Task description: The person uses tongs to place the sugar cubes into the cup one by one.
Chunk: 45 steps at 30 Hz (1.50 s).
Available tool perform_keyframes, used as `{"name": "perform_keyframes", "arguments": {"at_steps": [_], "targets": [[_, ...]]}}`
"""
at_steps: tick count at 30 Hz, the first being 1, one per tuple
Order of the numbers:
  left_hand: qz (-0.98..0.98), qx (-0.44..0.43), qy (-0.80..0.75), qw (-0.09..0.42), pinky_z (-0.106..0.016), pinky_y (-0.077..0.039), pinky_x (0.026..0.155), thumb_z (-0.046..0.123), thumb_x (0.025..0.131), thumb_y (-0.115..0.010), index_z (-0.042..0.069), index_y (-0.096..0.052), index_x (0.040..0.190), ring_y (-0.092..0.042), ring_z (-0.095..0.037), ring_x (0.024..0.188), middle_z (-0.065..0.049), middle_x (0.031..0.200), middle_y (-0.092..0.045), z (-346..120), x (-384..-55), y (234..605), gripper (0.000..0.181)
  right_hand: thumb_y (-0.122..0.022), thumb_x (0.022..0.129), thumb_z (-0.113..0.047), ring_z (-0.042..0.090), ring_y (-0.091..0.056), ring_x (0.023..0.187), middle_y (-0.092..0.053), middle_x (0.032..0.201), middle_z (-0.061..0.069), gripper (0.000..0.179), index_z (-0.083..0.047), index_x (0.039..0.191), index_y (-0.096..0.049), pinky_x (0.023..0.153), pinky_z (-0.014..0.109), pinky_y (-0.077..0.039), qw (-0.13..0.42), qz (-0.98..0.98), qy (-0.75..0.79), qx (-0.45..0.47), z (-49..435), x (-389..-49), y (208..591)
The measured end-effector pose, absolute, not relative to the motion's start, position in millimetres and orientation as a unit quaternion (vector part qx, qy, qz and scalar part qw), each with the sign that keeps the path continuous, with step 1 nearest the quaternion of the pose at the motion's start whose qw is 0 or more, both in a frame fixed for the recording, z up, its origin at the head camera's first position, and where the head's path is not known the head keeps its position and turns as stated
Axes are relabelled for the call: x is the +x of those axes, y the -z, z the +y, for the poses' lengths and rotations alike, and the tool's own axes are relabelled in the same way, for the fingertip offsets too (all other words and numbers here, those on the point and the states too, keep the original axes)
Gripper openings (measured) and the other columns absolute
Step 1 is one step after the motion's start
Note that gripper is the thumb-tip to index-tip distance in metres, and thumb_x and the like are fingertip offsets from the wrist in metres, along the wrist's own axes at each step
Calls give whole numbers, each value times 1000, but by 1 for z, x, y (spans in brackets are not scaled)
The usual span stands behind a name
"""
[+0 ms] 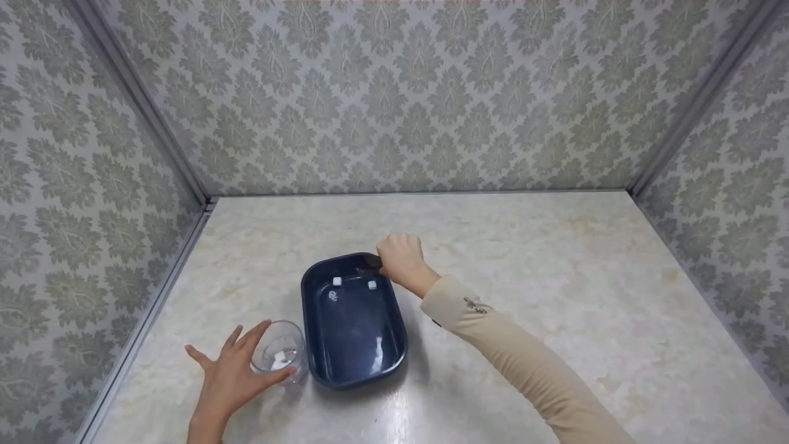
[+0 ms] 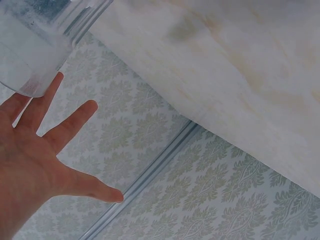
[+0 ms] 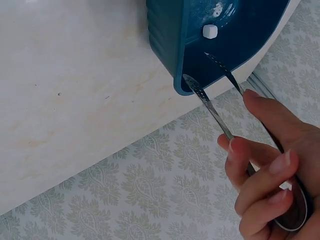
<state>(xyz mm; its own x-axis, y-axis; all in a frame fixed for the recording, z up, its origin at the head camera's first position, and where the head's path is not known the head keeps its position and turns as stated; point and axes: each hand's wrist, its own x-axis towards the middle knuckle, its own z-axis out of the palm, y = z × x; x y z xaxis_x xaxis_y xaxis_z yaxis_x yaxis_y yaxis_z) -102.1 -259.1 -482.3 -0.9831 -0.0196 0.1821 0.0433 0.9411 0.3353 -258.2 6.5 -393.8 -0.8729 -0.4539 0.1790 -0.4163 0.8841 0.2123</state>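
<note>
My left hand (image 1: 231,376) has its thumb and index finger on opposite sides of a clear glass (image 1: 271,364), with the other fingers spread. White material, seemingly a cube, shows in the glass (image 2: 30,50). Just right of it stands a deep blue rectangular dish (image 1: 354,327). Two small white cubes lie near the dish's far end, a left one (image 1: 337,281) and a right one (image 1: 372,285). Over the far right corner, my right hand (image 1: 404,259) grips metal tongs (image 3: 215,112). Their tips are apart over the dish with nothing between them, and one cube (image 3: 210,31) lies beyond.
A pale marbled table (image 1: 524,277) carries everything. Patterned panels (image 1: 382,92) rise at the back and both sides, with metal strips (image 1: 142,98) at the corners. The glass stands close against the dish's left wall.
</note>
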Motion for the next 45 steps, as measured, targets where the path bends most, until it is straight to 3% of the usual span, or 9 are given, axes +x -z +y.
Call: {"name": "perform_keyframes", "arguments": {"at_steps": [9,17,25,34,45], "targets": [[-978,-11,173,114,-66,30,85,71,55,-65,18,-46,129,-39,-42,122,-10,124,-56,-259,-103,483,93,-75,65,-39,21,-62,67,-66,74,4,27,-15,74,-71,49,32,-50,134,-955,117,235,5,-257,408],[-980,-8,175,97,-64,32,84,72,56,-64,20,-45,130,-37,-41,124,-10,125,-56,-260,-102,483,93,-65,76,-20,17,-61,60,-64,68,3,10,-14,68,-67,44,29,-48,133,-954,119,241,-1,-254,417],[-979,-11,179,95,-63,33,84,71,56,-64,20,-45,130,-36,-41,125,-10,125,-55,-261,-102,484,92,-58,78,-11,20,-61,61,-64,70,4,16,-14,69,-71,44,32,-49,164,-948,114,247,-3,-252,428],[-981,-7,168,98,-64,32,85,73,55,-63,20,-45,130,-38,-41,124,-10,125,-56,-259,-102,483,94,-55,81,-6,18,-61,59,-65,65,3,25,-15,61,-68,44,30,-48,165,-945,117,256,-4,-250,434],[-981,-9,168,99,-63,33,84,73,55,-63,20,-44,130,-37,-41,124,-8,128,-53,-260,-103,483,93,-58,77,-13,16,-60,60,-66,64,0,20,-20,63,-70,50,30,-47,192,-934,131,270,-5,-246,439]]}}
